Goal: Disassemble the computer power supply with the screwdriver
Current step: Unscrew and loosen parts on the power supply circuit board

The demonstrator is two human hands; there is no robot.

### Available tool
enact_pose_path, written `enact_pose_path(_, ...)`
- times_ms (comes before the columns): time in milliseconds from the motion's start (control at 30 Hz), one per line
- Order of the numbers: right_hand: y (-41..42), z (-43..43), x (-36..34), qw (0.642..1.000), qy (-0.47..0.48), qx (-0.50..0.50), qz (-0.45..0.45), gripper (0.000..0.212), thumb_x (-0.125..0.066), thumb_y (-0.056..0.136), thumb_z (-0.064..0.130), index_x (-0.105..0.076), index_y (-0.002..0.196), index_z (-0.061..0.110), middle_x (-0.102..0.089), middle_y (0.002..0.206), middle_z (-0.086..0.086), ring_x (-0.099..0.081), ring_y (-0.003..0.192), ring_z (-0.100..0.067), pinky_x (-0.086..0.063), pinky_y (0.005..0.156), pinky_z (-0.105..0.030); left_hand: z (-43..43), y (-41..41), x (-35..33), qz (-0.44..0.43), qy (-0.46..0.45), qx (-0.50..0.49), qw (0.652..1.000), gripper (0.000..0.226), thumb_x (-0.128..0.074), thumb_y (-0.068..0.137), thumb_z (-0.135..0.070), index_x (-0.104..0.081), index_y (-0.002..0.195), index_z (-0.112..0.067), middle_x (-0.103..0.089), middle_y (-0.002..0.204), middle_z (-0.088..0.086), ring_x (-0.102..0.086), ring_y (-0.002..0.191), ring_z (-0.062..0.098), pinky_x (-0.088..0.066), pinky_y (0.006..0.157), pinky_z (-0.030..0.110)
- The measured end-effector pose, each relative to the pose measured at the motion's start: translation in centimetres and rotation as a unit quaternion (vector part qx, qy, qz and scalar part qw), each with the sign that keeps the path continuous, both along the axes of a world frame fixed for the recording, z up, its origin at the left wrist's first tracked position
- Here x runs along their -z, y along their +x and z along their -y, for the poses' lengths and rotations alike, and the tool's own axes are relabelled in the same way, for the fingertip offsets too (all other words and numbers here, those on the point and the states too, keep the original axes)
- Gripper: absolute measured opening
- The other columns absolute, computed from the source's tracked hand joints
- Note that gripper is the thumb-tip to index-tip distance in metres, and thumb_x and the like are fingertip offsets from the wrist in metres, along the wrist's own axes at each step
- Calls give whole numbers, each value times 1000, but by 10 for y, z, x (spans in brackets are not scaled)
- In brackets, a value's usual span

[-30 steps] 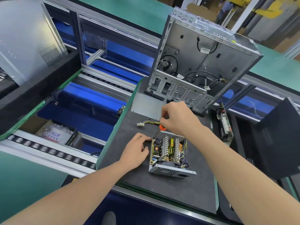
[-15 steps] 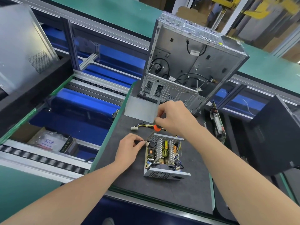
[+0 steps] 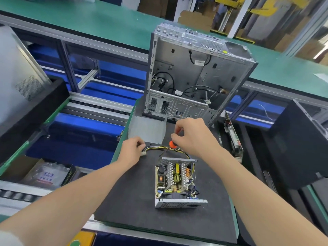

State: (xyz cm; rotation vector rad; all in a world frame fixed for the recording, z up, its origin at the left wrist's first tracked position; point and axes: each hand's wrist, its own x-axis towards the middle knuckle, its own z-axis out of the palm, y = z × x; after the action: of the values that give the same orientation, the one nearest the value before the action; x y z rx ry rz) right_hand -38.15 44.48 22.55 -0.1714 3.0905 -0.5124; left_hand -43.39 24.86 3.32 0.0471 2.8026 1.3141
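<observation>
The power supply (image 3: pixel 174 181) lies on the black foam mat (image 3: pixel 134 192) with its cover off, circuit board and heat sinks exposed. Its yellow and black cable bundle (image 3: pixel 156 148) runs left from the far end to a white connector (image 3: pixel 143 154). My left hand (image 3: pixel 132 150) pinches the cable at that connector. My right hand (image 3: pixel 192 136) grips the orange-handled screwdriver (image 3: pixel 173 144) just behind the unit's far edge; the shaft is mostly hidden.
An empty grey computer case (image 3: pixel 193 73) stands upright behind the mat, with a flat metal cover plate (image 3: pixel 147 129) at its foot. A black case (image 3: pixel 300 144) stands to the right, a circuit board (image 3: pixel 232 135) beside the mat. Conveyor rollers and blue bins lie left.
My left hand left the power supply's left side and moved up to the white cable connector. My right hand stays behind the unit with the screwdriver. The camera view shifted.
</observation>
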Motion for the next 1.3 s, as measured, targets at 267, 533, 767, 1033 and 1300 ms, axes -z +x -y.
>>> enact_pose_path(267,1,-21,4,999,3,39,13,22,-68,91,31,-56,73,31,-59,77,8,-53,85,-20,-54,65,-37,-10,9,12,40,64,11,997,16,-54,105,-11,-57,90,-16,-66,80,8,-68,44,22,-57,42,36)
enact_pose_path(533,1,-23,3,999,-9,47,11,16,-68,92,34,-62,78,28,-59,77,11,-55,69,-7,-42,54,-28,-21,-12,4,0,-54,5,999,3,-77,92,-20,-74,94,-20,-66,99,3,-66,77,21,-58,82,41)
enact_pose_path(767,3,-25,-3,999,-15,49,5,14,-67,93,35,-64,82,27,-61,74,9,-58,68,-11,-46,54,-30,-16,-10,6,23,-1,-1,1000,18,-80,89,-16,-79,107,-17,-71,100,3,-67,66,20,-62,78,46)
enact_pose_path(1033,16,-16,-16,999,-20,-22,-25,16,-67,91,30,-62,76,28,-57,71,16,-56,74,-13,-50,62,-32,-9,32,-10,-133,-44,12,990,20,-56,104,-32,-74,104,-23,-67,96,-10,-65,86,13,-54,77,35)
enact_pose_path(1300,41,-2,-31,993,2,-105,-51,10,-64,84,25,-63,74,25,-69,75,2,-63,75,-25,-59,69,-39,-8,108,-16,-60,125,85,987,37,-60,96,-4,-70,100,-40,-70,94,-15,-70,80,15,-58,78,32)
